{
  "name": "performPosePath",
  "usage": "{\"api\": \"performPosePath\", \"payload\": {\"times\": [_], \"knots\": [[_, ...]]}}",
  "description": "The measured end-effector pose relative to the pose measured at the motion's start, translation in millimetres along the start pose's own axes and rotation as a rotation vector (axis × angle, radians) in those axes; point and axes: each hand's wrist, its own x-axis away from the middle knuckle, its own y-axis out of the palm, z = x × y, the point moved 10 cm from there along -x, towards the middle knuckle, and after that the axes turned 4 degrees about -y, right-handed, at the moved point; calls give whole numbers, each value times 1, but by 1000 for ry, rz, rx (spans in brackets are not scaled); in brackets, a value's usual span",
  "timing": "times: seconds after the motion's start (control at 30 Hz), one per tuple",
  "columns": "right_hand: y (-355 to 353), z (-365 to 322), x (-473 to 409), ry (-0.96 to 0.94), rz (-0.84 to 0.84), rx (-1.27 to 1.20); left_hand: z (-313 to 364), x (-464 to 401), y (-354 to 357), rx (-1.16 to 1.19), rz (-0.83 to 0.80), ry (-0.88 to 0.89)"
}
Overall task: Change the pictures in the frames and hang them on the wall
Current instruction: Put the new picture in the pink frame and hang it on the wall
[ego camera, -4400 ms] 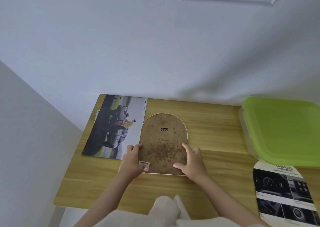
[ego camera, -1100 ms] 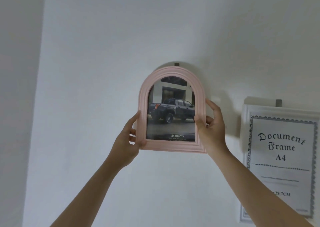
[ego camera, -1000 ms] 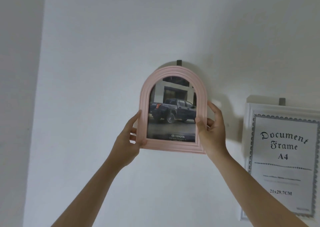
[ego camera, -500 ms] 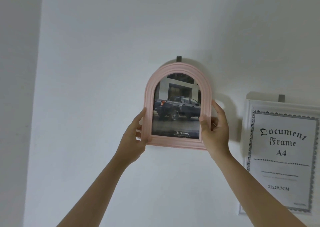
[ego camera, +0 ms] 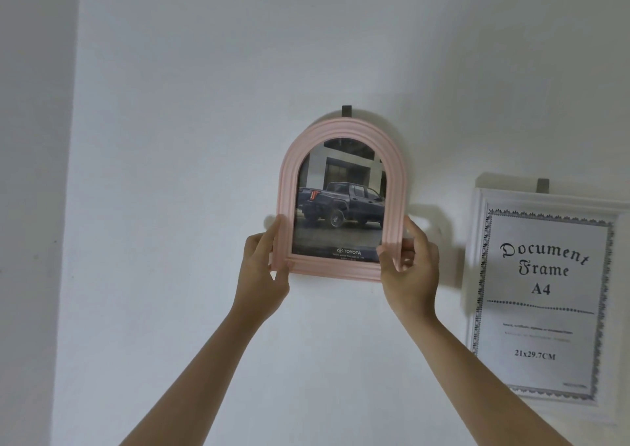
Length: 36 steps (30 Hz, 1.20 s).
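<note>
The pink frame [ego camera: 342,203], lower corners pinched by the left hand [ego camera: 262,272] and right hand [ego camera: 409,268], is now raised until its arch top sits just under the hook [ego camera: 346,111] at 12 o'clock; seating likely remains.

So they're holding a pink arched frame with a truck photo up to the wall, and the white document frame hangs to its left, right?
Not quite: in the head view the document frame hangs to the right of the pink frame, not the left. The rest is right.
</note>
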Motion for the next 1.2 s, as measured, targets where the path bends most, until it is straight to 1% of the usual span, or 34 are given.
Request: {"api": "performPosePath", "payload": {"times": [0.2,0.57,0.67,0.8,0.9,0.97,1.1,1.2], "knots": [[0,0,1,-32,6,10,3,0,1,-5,16,-5],[2,5,1,-23,-71,22,8,3,-1,-87,84,-20],[-1,5,0,9,-83,17,15,7,-5,-106,127,-41],[-8,8,4,102,-121,10,32,21,-7,-117,186,-70],[-25,2,12,125,-121,-21,46,34,-2,-104,225,-95],[-41,-3,16,111,-112,-20,62,45,7,-96,228,-77],[-84,1,24,60,-92,31,94,69,45,-47,150,-19],[-125,13,25,7,-81,124,117,88,80,-6,92,30]]}}
